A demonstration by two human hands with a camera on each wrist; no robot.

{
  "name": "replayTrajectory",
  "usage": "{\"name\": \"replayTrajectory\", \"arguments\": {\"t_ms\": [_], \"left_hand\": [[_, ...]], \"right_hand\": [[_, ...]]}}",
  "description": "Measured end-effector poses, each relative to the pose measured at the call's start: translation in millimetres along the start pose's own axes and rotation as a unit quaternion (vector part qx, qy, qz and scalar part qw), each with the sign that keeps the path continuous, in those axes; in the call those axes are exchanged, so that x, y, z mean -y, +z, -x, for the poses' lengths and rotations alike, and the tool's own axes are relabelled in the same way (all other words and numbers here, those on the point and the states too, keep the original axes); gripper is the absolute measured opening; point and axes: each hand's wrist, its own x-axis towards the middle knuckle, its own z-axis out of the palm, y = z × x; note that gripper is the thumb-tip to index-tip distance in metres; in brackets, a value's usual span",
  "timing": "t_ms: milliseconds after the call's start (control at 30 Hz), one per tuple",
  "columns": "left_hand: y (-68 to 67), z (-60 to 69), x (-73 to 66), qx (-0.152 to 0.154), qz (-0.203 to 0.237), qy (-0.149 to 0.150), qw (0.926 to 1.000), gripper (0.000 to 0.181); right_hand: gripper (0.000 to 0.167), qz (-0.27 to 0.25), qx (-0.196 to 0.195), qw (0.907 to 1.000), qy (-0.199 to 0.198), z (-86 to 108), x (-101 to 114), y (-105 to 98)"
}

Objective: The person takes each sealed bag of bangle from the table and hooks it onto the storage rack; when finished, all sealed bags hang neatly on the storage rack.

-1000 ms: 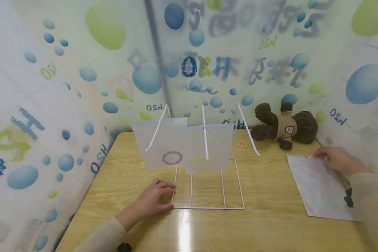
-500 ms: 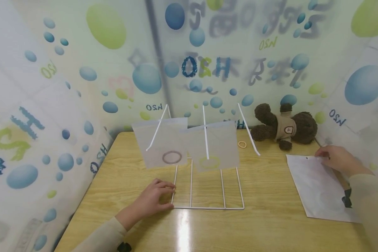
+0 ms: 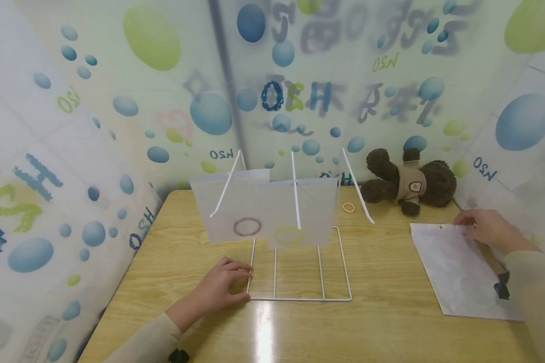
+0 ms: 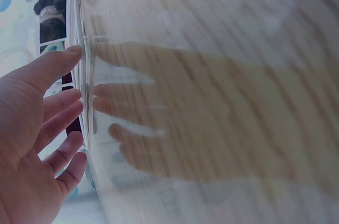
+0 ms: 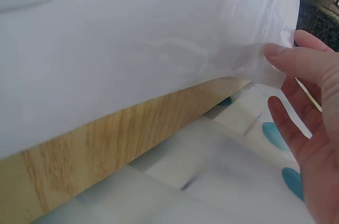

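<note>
A white wire rack (image 3: 300, 299) stands on the table, with its base flat and prongs reaching up toward me. My left hand (image 3: 222, 285) is at the rack's front left corner, its fingertips touching the base wire, fingers loosely extended. On the left prong hangs a translucent plastic bag (image 3: 222, 201) with a grey ring shape. The middle prong carries another bag (image 3: 315, 206) with a yellow-green ring shape. My right hand (image 3: 488, 229) pinches the top right corner of a white plastic bag (image 5: 159, 38), which lies at the table's right side. A punched hole shows near its top edge.
A brown teddy bear (image 3: 411, 181) lies at the back right. A small tan ring (image 3: 348, 207) is on the table (image 3: 390, 322) behind the rack's right prong (image 3: 358, 186). Patterned walls (image 3: 281, 60) enclose the table at the back and both sides.
The bag on the middle prong swings to the right, then back left. My right hand keeps its pinch on the white bag's corner, and the left hand stays at the rack.
</note>
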Motion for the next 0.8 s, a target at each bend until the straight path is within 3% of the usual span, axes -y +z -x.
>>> {"name": "replayTrajectory", "arguments": {"t_ms": [800], "left_hand": [[1.9,-0.7,0.7,-0.018,-0.008,0.016,0.9997,0.047]], "right_hand": [[0.017,-0.016,-0.068,0.9971,-0.031,22.0,10,-12]]}}
